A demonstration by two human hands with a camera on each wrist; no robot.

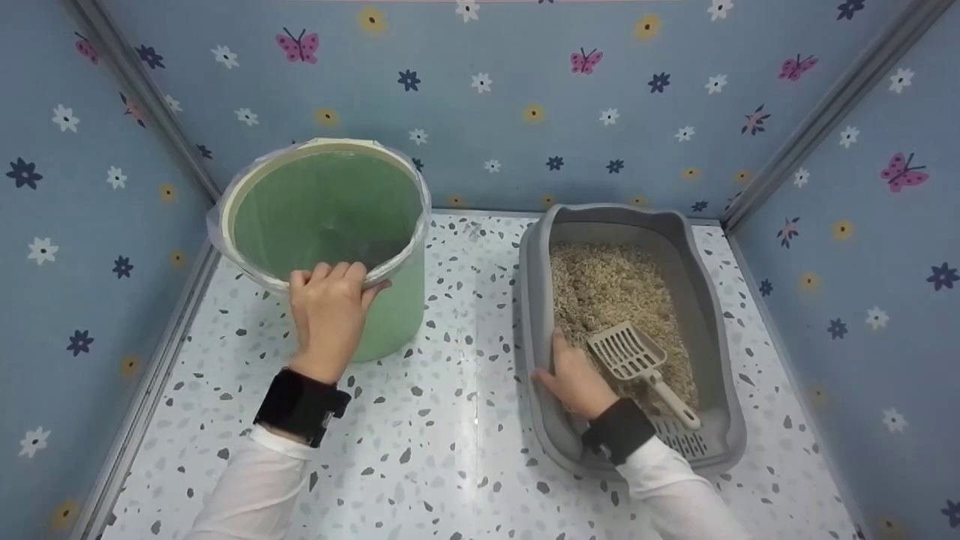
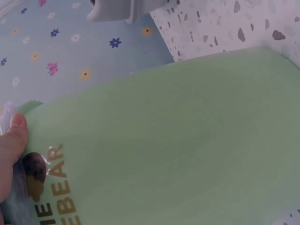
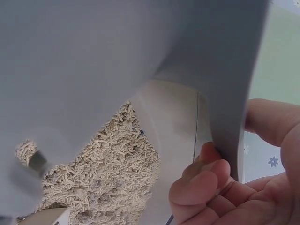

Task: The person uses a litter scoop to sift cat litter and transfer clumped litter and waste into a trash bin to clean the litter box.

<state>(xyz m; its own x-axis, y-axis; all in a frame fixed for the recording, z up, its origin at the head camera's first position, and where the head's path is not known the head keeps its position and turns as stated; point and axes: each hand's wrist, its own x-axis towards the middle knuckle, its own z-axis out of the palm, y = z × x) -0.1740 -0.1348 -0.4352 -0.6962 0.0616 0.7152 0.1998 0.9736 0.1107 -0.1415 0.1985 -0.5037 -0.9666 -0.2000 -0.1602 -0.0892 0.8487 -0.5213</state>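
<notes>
On the left stands a green bin (image 1: 394, 319) lined with a clear plastic bag (image 1: 214, 225) folded over its rim. My left hand (image 1: 328, 315) grips the near edge, fingers over the rim and thumb outside, as the left wrist view shows beside the bin's printed lettering (image 2: 58, 183). To the right is a grey litter box (image 1: 529, 322) holding pale pellet litter (image 1: 615, 281). Its left wall is held by my right hand (image 1: 579, 381), with the fingers (image 3: 199, 185) inside and the thumb outside. A beige slotted litter scoop (image 1: 649, 358) lies on the litter, its handle toward the near right.
Blue walls (image 1: 480, 112) with flowers and butterflies enclose the back and both sides. Speckled white flooring (image 1: 457, 420) runs between the bin and the litter box and in front of them. The box's near end has a slotted ledge (image 1: 682, 442).
</notes>
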